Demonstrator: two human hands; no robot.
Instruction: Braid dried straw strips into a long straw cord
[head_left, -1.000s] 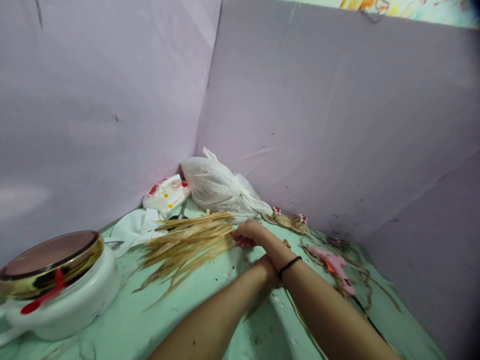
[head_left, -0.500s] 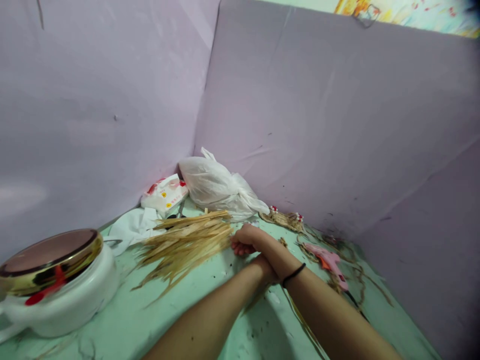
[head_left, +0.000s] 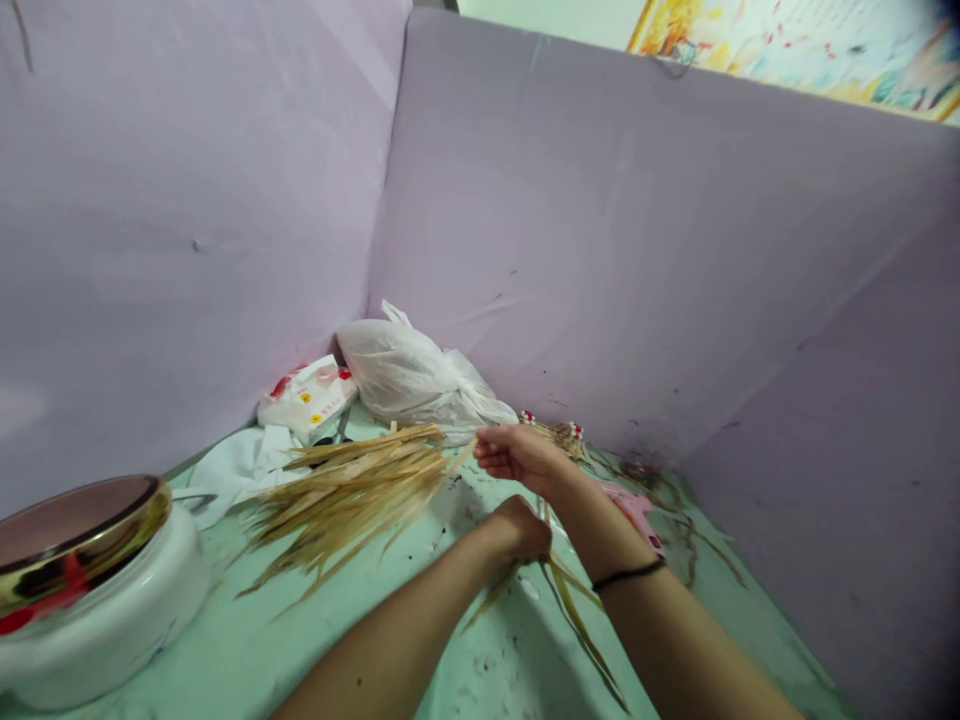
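A pile of dry straw-coloured leaf strips (head_left: 345,495) lies on the pale green table (head_left: 225,650). My right hand (head_left: 517,455) is raised just off the pile's right end, fingers pinched on a single strip (head_left: 463,457) that still reaches into the pile. My left hand (head_left: 523,528) sits below it as a closed fist and grips a few long strips (head_left: 574,615) that trail toward me over the table.
A white pot with a gold lid (head_left: 75,585) stands at the near left. In the back corner lie a knotted white plastic bag (head_left: 412,375), a red and white packet (head_left: 307,398) and white cloth (head_left: 236,468). Lilac panels (head_left: 600,250) wall the table. A pink glue gun (head_left: 637,510) lies behind my right arm.
My right hand has let go of the pile's end and lifted to the right with one strip pinched. The view has shifted right and slightly down.
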